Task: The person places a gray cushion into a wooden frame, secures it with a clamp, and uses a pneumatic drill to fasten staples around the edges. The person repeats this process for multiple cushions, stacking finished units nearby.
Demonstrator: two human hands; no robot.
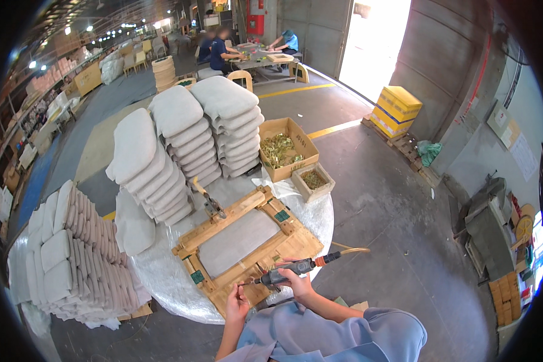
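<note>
My right hand (pixel 297 283) is wrapped round a dark grey power screwdriver (pixel 304 265) with an orange collar and a tan hose (pixel 355 250). Its thin bit points left, to the fingertips of my left hand (pixel 238 303). Those fingers are pinched together at the tip; whatever they hold is too small to make out. Both hands are over the near edge of a wooden jig (pixel 196 242) with green pads. Inside its frame lies a flat grey upholstered panel (pixel 238 241). A toggle clamp (pixel 214 208) with a tan handle is on the jig's far left side.
The jig rests on a round, plastic-wrapped table (pixel 324 223). Tall stacks of grey cushions (pixel 176 111) stand behind it, with another pile (pixel 57 259) at left. A carton (pixel 308 149) of metal pieces and a small box (pixel 327 188) sit at back right. Several people work at a far table.
</note>
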